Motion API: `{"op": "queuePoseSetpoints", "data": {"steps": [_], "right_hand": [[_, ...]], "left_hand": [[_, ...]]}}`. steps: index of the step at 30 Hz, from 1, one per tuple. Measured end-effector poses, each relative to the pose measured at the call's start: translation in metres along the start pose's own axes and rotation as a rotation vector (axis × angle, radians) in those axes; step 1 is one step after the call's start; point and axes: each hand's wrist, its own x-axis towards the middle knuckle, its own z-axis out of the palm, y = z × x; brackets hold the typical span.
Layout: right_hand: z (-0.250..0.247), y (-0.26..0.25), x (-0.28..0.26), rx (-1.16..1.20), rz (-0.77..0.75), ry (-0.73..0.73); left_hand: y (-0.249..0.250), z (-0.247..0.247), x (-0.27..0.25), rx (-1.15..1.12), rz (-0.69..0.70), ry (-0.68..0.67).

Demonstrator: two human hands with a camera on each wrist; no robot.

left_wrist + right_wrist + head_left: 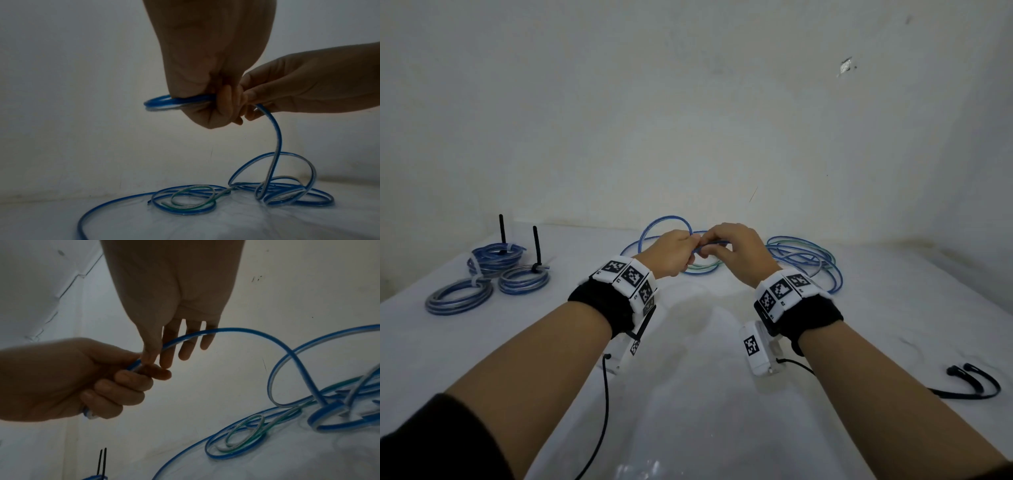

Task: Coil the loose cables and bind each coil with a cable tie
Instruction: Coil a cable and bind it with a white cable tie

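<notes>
Cable, blue with a pale stripe (275, 129), is held above the middle of the surface (688, 377), toward its far edge. The short stretch between the two hands runs roughly level, left to right. In the left wrist view a small loop of it juts out sideways from the left hand (201, 91), while the free length drops from the right hand (298, 87) in a downward curve, its long axis near upright, into loose loops lying on the surface below.

The left hand is curled tight round the loop, fingers folded over it. The right hand (164, 308) pinches the cable between thumb and forefinger, just beside the left hand (68, 379); its other fingers (187, 352) hang straight and apart.

A thinner green and grey cable (193, 198) lies curled among the blue loops. More loose blue and green loops (804, 260) sprawl near the far right of the surface.

Near the far left corner lie three bound coils (493, 277), flat on the surface and touching; black tie tails (502, 228) stand upright from two of them. A black cord (976, 383) rests near the right edge
</notes>
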Motion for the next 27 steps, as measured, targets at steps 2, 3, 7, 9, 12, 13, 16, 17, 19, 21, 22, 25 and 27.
{"op": "queuePoseSetpoints", "data": {"steps": [2, 3, 7, 9, 12, 13, 16, 17, 19, 21, 22, 25, 27], "right_hand": [[0.000, 0.006, -0.001, -0.028, -0.002, 0.077], [0.000, 0.011, -0.002, -0.028, 0.003, 0.127], [-0.008, 0.028, -0.005, -0.022, 0.090, 0.230], [-0.008, 0.028, -0.006, 0.006, 0.122, 0.236], [0.000, 0.027, -0.008, 0.017, 0.092, 0.246], [0.004, 0.028, -0.009, 0.009, 0.077, 0.249], [0.005, 0.030, -0.007, -0.042, 0.064, 0.287], [0.004, 0.028, -0.005, -0.045, 0.070, 0.279], [0.003, 0.023, 0.001, -0.028, 0.089, 0.216], [0.001, 0.019, 0.005, 0.036, 0.135, 0.132], [0.000, 0.017, 0.006, 0.077, 0.158, 0.092], [-0.003, 0.014, 0.007, 0.202, 0.211, 0.006], [-0.004, 0.012, 0.010, 0.265, 0.234, -0.016]], "left_hand": [[-0.002, -0.002, 0.001, -0.027, -0.013, 0.007], [-0.004, -0.003, 0.001, -0.056, -0.026, 0.020], [-0.009, -0.007, -0.005, -0.101, -0.034, 0.016], [-0.009, -0.009, -0.008, -0.123, -0.037, -0.005], [-0.004, -0.013, -0.008, -0.188, -0.064, -0.008], [-0.002, -0.015, -0.008, -0.199, -0.068, -0.012], [0.002, -0.015, -0.009, -0.177, -0.064, -0.072], [0.004, -0.015, -0.011, -0.171, -0.063, -0.105], [0.006, -0.014, -0.012, -0.225, -0.054, -0.161], [0.009, -0.017, -0.011, -0.331, -0.053, -0.160], [0.010, -0.020, -0.010, -0.387, -0.060, -0.145], [0.011, -0.028, -0.007, -0.464, -0.074, -0.090], [0.010, -0.032, -0.007, -0.474, -0.080, -0.091]]}}
